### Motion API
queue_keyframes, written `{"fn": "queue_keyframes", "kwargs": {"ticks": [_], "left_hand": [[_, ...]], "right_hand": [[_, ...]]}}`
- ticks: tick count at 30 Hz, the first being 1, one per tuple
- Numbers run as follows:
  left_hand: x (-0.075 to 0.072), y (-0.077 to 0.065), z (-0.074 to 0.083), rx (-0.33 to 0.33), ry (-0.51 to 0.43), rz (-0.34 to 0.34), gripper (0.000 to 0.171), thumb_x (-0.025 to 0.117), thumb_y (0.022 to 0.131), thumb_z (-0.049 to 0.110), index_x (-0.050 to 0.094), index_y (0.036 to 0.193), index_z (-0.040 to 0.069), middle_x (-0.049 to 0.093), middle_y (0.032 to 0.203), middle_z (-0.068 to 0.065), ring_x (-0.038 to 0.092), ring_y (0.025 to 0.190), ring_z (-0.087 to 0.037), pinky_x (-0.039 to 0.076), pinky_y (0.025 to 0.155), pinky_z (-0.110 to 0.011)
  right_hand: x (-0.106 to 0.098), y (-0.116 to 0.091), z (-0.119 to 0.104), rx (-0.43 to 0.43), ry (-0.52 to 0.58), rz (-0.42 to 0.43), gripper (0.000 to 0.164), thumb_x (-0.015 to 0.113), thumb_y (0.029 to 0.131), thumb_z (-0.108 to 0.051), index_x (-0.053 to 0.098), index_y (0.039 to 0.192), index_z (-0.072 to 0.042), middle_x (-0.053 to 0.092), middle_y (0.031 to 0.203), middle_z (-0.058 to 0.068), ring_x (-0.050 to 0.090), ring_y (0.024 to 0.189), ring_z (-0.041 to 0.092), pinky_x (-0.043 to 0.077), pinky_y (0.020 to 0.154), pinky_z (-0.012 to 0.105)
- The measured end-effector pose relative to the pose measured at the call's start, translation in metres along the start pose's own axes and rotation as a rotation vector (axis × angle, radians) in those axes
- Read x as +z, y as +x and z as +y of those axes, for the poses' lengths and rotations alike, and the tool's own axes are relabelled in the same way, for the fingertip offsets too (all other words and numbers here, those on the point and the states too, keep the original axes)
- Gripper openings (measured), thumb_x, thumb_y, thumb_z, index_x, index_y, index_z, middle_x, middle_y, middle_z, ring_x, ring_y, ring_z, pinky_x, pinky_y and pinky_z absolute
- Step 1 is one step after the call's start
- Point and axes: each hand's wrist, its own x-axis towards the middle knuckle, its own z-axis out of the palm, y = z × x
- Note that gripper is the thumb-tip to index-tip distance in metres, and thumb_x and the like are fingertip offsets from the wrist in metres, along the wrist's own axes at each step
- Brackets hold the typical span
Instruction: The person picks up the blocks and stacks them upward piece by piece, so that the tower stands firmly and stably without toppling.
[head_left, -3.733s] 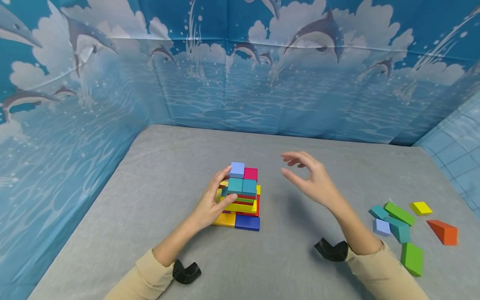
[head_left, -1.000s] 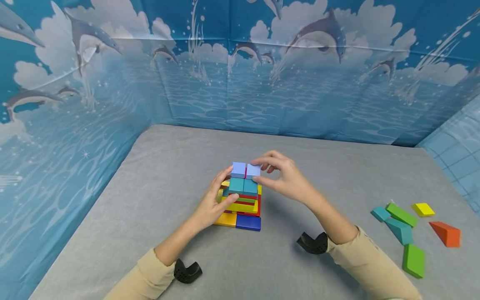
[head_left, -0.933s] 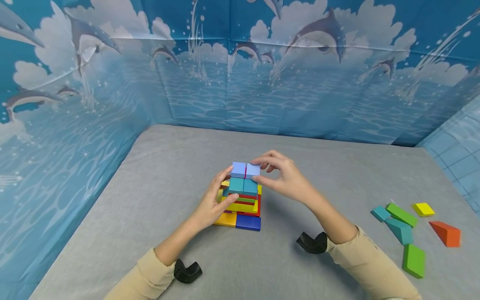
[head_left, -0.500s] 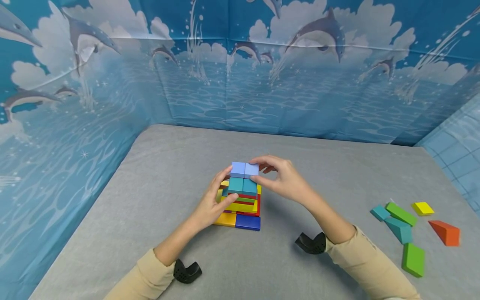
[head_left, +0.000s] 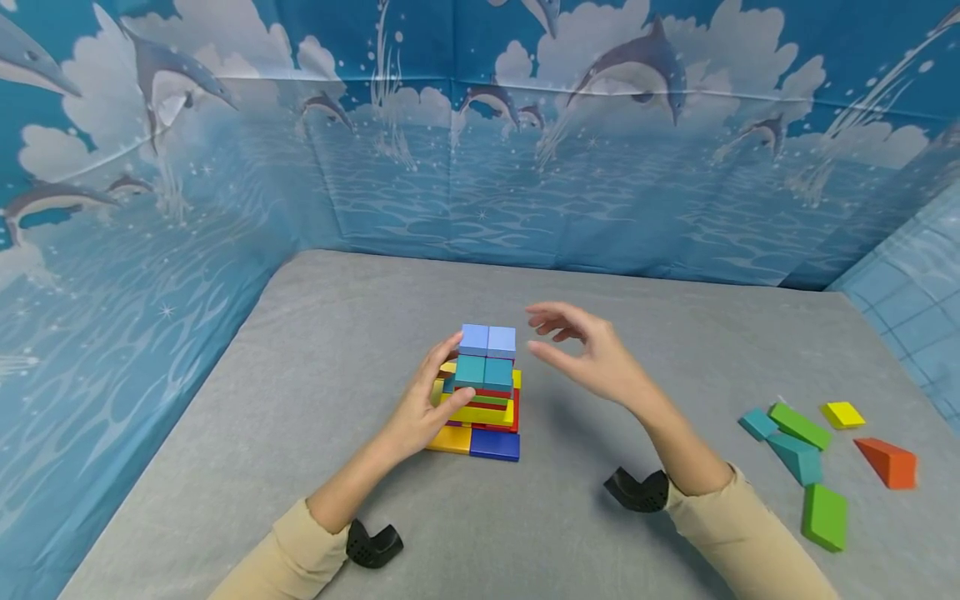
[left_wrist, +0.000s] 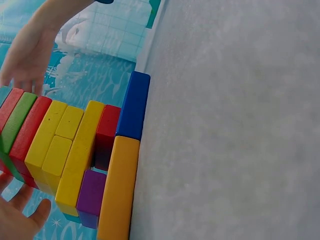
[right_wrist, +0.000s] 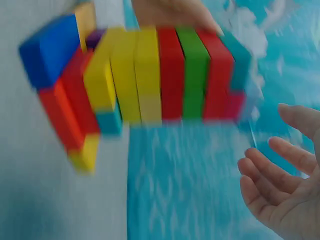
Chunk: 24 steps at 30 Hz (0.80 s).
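My left hand [head_left: 420, 412] rests against the left side of the block tower [head_left: 480, 392], fingers curved round its upper layers, thumb on the near face. The tower stands near the middle of the grey surface [head_left: 337, 350], topped by two light blue blocks [head_left: 488, 340] side by side over teal ones. My right hand [head_left: 592, 358] hovers just right of the top, its grip open, fingers loosely spread, touching nothing as far as I can tell; the wrist view is blurred. Loose blocks [head_left: 806, 454] lie near the surface's right edge: green, teal, yellow and an orange wedge [head_left: 888, 462].
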Motion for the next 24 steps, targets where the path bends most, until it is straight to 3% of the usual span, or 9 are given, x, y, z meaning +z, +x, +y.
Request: {"fn": "queue_keyframes", "kwargs": {"ticks": [5,9,16,18,21,24], "left_hand": [[0.0,0.0,0.0,0.003,-0.002,0.003,0.062,0.054,0.092,0.031,0.022,0.145,0.022,0.03,0.143,-0.008,0.037,0.123,-0.027,0.037,0.096,-0.047],[0.0,0.0,0.0,0.001,-0.002,0.008,0.062,0.053,0.092,0.033,0.023,0.145,0.022,0.03,0.143,-0.008,0.037,0.123,-0.027,0.037,0.096,-0.048],[0.0,-0.001,0.0,-0.013,0.006,0.01,0.062,0.053,0.092,0.035,0.022,0.145,0.023,0.029,0.143,-0.008,0.037,0.123,-0.028,0.037,0.096,-0.048],[0.0,-0.001,0.0,-0.011,0.01,0.01,0.062,0.052,0.092,0.036,0.022,0.145,0.023,0.03,0.143,-0.009,0.037,0.123,-0.029,0.037,0.096,-0.049],[0.001,-0.001,0.0,-0.009,0.013,0.009,0.063,0.053,0.092,0.036,0.022,0.145,0.023,0.03,0.143,-0.009,0.038,0.122,-0.029,0.037,0.096,-0.049],[0.001,-0.001,0.001,-0.006,0.007,0.008,0.063,0.053,0.092,0.034,0.022,0.145,0.022,0.031,0.142,-0.01,0.037,0.122,-0.029,0.037,0.096,-0.05]], "right_hand": [[-0.042,-0.036,0.033,0.029,-0.091,0.102,0.039,0.062,0.085,-0.003,0.053,0.124,-0.003,0.06,0.109,0.014,0.055,0.097,0.01,0.045,0.078,0.014],[-0.079,-0.079,0.066,0.145,-0.226,0.136,0.042,0.063,0.085,-0.004,0.052,0.125,-0.004,0.058,0.11,0.014,0.05,0.096,-0.002,0.04,0.075,0.01],[-0.138,-0.156,0.116,0.317,-0.361,-0.004,0.046,0.066,0.083,-0.009,0.05,0.126,-0.003,0.047,0.113,-0.024,0.041,0.095,-0.011,0.038,0.069,0.014],[-0.149,-0.17,0.124,0.374,-0.368,-0.064,0.046,0.066,0.084,-0.012,0.05,0.125,0.0,0.044,0.112,-0.028,0.04,0.092,-0.013,0.039,0.066,0.016],[-0.157,-0.183,0.131,0.458,-0.395,-0.133,0.049,0.068,0.083,-0.02,0.051,0.124,0.001,0.047,0.113,-0.018,0.036,0.088,-0.018,0.041,0.064,0.018],[-0.159,-0.187,0.136,0.467,-0.421,-0.17,0.051,0.071,0.08,-0.022,0.053,0.122,0.001,0.051,0.114,0.002,0.032,0.089,-0.022,0.042,0.064,0.019]]}}
